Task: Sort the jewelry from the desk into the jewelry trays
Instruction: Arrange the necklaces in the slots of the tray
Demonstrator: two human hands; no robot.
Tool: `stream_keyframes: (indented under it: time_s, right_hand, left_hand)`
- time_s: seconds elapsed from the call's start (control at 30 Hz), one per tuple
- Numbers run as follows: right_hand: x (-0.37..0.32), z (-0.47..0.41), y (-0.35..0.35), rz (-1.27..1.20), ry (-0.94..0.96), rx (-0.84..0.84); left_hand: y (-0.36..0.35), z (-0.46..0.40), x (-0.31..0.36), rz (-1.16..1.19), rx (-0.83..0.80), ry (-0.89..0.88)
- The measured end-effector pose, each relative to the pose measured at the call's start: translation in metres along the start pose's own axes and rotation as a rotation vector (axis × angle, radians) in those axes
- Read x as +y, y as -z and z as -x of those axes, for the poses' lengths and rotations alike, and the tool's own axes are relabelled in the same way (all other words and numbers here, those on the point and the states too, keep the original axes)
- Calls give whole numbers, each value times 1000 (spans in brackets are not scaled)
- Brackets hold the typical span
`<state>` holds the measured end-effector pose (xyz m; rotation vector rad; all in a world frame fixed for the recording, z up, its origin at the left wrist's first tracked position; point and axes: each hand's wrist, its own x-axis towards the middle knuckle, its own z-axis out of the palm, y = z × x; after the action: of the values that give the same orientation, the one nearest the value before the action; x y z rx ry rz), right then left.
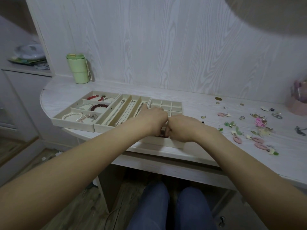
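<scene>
Three cream jewelry trays sit side by side on the white desk (199,103). The left tray (57,119) holds bead and pearl bracelets (99,107). The middle tray (101,128) has long slots with thin chain necklaces (127,108). The right tray (166,102) is a grid of small square cells. My left hand (152,119) and my right hand (184,128) meet over the near part of this grid tray, fingers curled down and touching each other. Whatever lies between the fingertips is hidden. Loose earrings (259,141) and rings (242,117) lie scattered on the desk to the right.
A green lidded cup (78,68) stands at the back left against the wood-grain wall. A pink box (297,105) sits at the far right, and a coin (217,98) lies behind the earrings. The desk's front edge runs just below the trays, with my knees under it.
</scene>
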<state>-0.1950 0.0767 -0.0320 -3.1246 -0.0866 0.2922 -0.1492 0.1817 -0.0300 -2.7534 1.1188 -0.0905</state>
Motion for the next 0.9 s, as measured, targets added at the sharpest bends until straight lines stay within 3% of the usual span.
stream_keyframes:
  time_s: [0.13,0.4,0.73,0.9]
  right_hand:
    - [3,3,0,-34,7,-7]
    - [8,8,3,-203,32,39]
    - [11,13,6,-223,63,137]
    - [7,6,1,-177,85,88]
  left_hand:
    - [-3,1,-7,155,-68,30]
    - [-14,-4,-19,395,-2,13]
    - [-12,9,-24,352,116,-52]
    - [-8,20,-25,192,34,-99]
